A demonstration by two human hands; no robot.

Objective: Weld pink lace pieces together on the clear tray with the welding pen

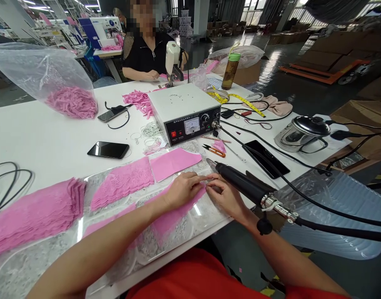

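Note:
My left hand (184, 189) lies over a pink lace-and-plain fabric piece (170, 216), its fingers closed together at the piece's right corner. Meeting it there, my right hand (224, 195) pinches the fabric's edge between thumb and fingers; the exact grip is partly hidden. A black handheld welding tool (240, 178) with a metal tip stretches just beyond my right hand, its cable end passing over my right forearm. Whether it touches the hand I cannot tell. Under the fabric is a clear sheet with white patterned areas (115, 257). Another pink piece (176, 162) lies just behind.
A stack of pink lace pieces (37, 211) sits at left. The white control box (184, 108) stands behind, near phones (108, 150), orange snips (214, 150) and a steel-lidded glass mug (302, 135). Black cables cross at right. Opposite, a person (148, 54) sits at a machine.

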